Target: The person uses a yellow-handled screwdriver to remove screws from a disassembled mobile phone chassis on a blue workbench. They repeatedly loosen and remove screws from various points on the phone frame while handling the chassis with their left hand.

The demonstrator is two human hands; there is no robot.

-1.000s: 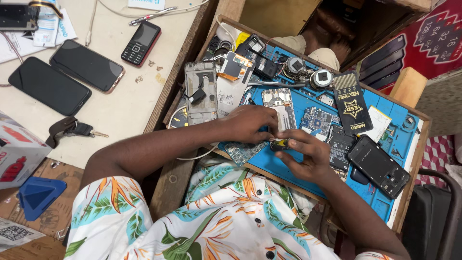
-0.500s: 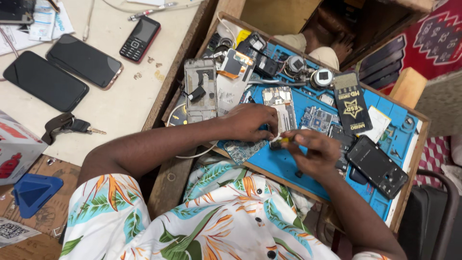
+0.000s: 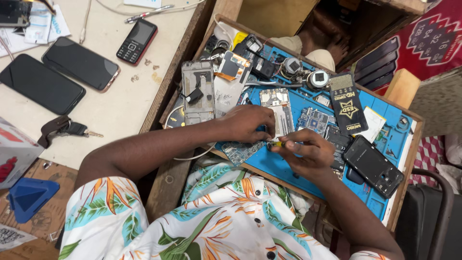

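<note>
Fingers [image 3: 288, 143] of the right hand [image 3: 308, 153] pinch a small yellow-tipped tool [image 3: 276, 143] at the blue mat's [image 3: 288, 168] near edge, while the left hand [image 3: 250, 123] presses down, steadying an opened phone [image 3: 278, 111].

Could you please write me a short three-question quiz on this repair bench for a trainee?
1. True or false: the left hand rests on the opened phone lying on the blue work mat.
2. What does the right hand pinch in its fingers?
A. a small yellow-handled tool
B. the bunch of keys
C. the keypad phone
3. Fill in: the two dark smartphones lie screen-up on the pale ____ to the left of the wooden tray.

Key
1. True
2. A; only its yellow end shows, so its exact kind cannot be told.
3. Table
</note>
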